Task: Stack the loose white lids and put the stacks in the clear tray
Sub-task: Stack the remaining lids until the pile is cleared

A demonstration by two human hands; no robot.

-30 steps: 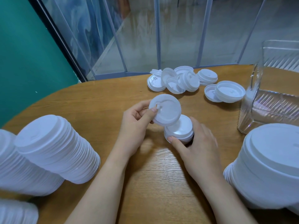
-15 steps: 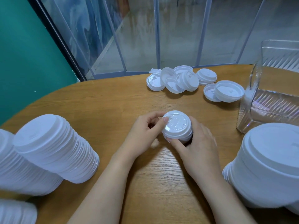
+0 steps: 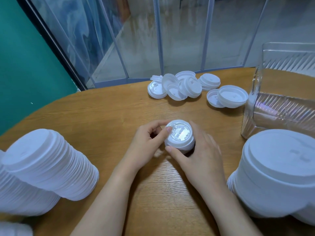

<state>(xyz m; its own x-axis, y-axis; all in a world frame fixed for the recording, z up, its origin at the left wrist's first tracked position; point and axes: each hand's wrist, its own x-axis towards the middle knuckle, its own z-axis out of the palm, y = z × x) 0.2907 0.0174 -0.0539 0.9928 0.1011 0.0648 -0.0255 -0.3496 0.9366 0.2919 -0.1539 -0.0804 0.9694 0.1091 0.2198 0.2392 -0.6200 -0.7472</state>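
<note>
- Small stack of white lids [image 3: 180,137] standing on the wooden desk [image 3: 95,120], top lid dome-side up with raised lettering and a sip tab at its near-left edge.
- Left hand [image 3: 146,145] curled against the stack's left side, fingers [image 3: 167,129] bent, thumb tip pressing on the top lid's rim.
- Right hand [image 3: 202,157] wrapped round the stack's right and near side, thumb laid along the lower lids, remaining fingers curved behind it and mostly hidden.
- Beyond the fingers, a jumble of loose lids [image 3: 177,87] lying overlapped, some flat, some tipped on edge; a short pair of nested lids [image 3: 210,81] just right of the jumble.
- Further right of those, two more lids [image 3: 230,96], one partly resting on the other, close to the tray's wall.
- Clear tray [image 3: 279,106] to the far right of the fingers, ribbed walls, standing on the desk; nothing visible inside it apart from reflections.
- Near right of the right hand, a tall stack of larger lids [image 3: 276,171], leaning, close to the camera.
- Left of the left hand, well apart, long lid stacks [image 3: 49,164] lying on their sides.
</note>
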